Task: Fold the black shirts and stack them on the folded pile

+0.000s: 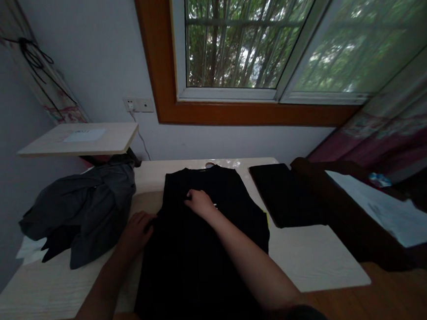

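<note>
A black sleeveless shirt (199,259) lies spread over the table, its neckline toward the window and its lower end running down out of view. At its left armhole edge is my left hand (138,231), its fingers bent together on the cloth there. My right hand (201,204) rests over the upper chest of the shirt, left of a small white mark. Its fingers are curled in and closed; whether they pinch cloth is hidden against the black.
A dark grey garment (87,204) lies heaped at the left, beneath a raised wooden shelf (112,138) bearing a paper. On the right of the pale table (317,260) is a flat black item (286,193). Beyond it, a white sheet (391,210) lies on dark furniture.
</note>
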A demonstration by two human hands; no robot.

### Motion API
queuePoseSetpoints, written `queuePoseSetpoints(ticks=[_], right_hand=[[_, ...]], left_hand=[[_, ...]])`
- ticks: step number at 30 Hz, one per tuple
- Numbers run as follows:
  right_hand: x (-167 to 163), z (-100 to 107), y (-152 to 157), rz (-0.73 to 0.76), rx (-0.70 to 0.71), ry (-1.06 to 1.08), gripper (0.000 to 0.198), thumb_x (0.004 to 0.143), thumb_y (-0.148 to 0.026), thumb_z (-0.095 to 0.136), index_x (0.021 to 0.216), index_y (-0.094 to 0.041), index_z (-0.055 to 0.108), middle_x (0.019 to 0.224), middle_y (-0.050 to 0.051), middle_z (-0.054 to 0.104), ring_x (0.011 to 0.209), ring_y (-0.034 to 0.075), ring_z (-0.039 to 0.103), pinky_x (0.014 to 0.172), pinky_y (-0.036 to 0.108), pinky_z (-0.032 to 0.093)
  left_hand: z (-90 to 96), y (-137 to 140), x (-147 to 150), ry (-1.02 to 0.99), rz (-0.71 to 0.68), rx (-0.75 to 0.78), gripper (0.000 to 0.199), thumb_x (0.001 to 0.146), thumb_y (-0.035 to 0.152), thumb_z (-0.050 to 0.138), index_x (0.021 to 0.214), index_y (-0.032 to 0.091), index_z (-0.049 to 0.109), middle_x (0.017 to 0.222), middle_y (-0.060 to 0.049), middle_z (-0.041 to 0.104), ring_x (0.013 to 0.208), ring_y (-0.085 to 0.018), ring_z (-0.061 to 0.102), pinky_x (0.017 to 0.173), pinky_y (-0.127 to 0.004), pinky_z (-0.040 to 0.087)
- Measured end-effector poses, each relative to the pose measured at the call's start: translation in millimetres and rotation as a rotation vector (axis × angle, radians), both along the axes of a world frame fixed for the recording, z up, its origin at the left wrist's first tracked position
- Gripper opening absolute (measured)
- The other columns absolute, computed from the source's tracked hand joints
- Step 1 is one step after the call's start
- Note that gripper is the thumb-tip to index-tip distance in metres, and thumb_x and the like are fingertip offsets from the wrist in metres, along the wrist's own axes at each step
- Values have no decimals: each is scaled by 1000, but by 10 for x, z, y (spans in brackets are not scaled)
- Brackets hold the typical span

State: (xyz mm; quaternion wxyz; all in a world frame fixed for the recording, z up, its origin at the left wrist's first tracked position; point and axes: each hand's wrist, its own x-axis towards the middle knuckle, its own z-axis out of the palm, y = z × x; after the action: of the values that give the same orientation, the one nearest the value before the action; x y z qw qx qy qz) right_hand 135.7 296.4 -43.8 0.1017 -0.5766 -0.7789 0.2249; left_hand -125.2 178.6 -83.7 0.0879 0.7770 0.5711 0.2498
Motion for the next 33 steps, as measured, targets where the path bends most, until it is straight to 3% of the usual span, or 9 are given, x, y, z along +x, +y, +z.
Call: queuePoseSetpoints(ticks=[4,9,17,21,26,33], right_hand=[[120,9,34,-32,-10,94,19,91,-36,60,101,-23,69,99,8,75,99,25,66,80,29,46],[395,50,5,-26,-107,186,21,94,-34,55,86,-22,70,81,3,73,77,17,67,68,23,43],[571,41,-35,90,-48,44,12,88,-32,65,85,-23,73,80,4,73,83,20,67,73,26,44],[458,29,98,105,49,62,9,86,-30,68,90,-23,71,90,4,71,88,19,65,79,26,45],[171,6,428,154,148,198,22,86,-21,67,108,-21,71,105,5,69,99,18,63,90,29,46],[-267,-10,818,424,140,226,22,96,-28,63,113,-26,75,123,4,72,126,20,55,110,37,34]], left_hand=[[3,-1,-11,0,-7,7,22,90,19,52,107,22,65,105,-7,64,103,-24,58,95,-41,48],[6,-10,-10,-1,-14,10,19,89,17,51,103,23,63,102,-6,62,101,-24,58,92,-39,49],[19,-26,-10,-41,-26,-10,24,83,14,52,101,23,64,101,-6,62,98,-23,59,90,-38,50],[68,-44,9,-46,-33,-37,22,81,13,52,97,23,63,99,-6,62,97,-23,59,88,-38,50],[83,-40,27,-26,-37,-42,17,83,15,54,96,23,62,97,-6,62,96,-23,59,87,-38,50],[66,-46,19,-12,-41,-34,14,86,16,54,97,22,61,96,-6,62,95,-23,58,86,-39,49]])
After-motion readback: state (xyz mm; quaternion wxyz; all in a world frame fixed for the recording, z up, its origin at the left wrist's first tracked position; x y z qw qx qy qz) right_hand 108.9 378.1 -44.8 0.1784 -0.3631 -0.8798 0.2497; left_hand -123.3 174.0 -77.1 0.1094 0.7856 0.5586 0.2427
